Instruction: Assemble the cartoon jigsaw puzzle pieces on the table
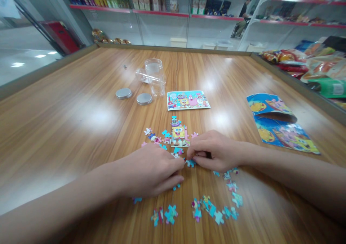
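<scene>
A partly joined jigsaw puzzle [178, 133] with a yellow cartoon figure lies in the middle of the table. Just below it, my left hand [152, 170] is closed, fingers curled and tips low over the wood; what they hold, if anything, is hidden. My right hand [214, 150] comes in from the other side, with thumb and fingers bent together at a blue puzzle piece [190, 163]. The fingertips of both hands almost meet there. Loose puzzle pieces [215, 212] lie scattered around, several of them in a curve nearer to me.
Beyond the puzzle lies a picture card [188, 100]. Two metal lids [144, 99] and clear plastic jars [154, 69], one upright and one on its side, stand behind. A blue printed packet [283, 125] rests at right. Snack bags [324, 65] line the table's right side.
</scene>
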The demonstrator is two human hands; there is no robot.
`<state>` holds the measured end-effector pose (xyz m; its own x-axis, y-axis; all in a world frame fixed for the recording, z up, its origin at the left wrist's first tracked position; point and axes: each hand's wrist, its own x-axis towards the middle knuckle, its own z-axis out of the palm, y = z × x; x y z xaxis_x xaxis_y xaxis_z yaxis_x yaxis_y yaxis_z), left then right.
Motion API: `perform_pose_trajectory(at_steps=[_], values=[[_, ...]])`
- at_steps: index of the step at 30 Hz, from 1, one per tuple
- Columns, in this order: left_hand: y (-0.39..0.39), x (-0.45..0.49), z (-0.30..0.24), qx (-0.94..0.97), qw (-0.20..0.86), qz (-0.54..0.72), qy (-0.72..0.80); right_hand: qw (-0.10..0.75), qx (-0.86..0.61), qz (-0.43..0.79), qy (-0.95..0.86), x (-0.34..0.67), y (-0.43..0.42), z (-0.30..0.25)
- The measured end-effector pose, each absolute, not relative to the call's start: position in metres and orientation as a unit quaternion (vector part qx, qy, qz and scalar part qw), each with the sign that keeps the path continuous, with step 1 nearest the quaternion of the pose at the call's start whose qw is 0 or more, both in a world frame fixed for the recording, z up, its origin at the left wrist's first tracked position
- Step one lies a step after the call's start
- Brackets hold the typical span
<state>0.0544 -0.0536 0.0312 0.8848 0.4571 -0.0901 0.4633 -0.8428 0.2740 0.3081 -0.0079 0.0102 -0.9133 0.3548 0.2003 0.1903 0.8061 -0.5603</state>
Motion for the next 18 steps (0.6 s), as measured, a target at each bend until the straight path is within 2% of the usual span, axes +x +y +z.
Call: perform_pose_trajectory(at_steps=[18], values=[[-0.0577, 0.0544, 0.0284, 0.977, 0.115, -0.011, 0.179, 0.162, -0.131, 0.272, -0.939, 0.3077, -0.0080, 0.0098]])
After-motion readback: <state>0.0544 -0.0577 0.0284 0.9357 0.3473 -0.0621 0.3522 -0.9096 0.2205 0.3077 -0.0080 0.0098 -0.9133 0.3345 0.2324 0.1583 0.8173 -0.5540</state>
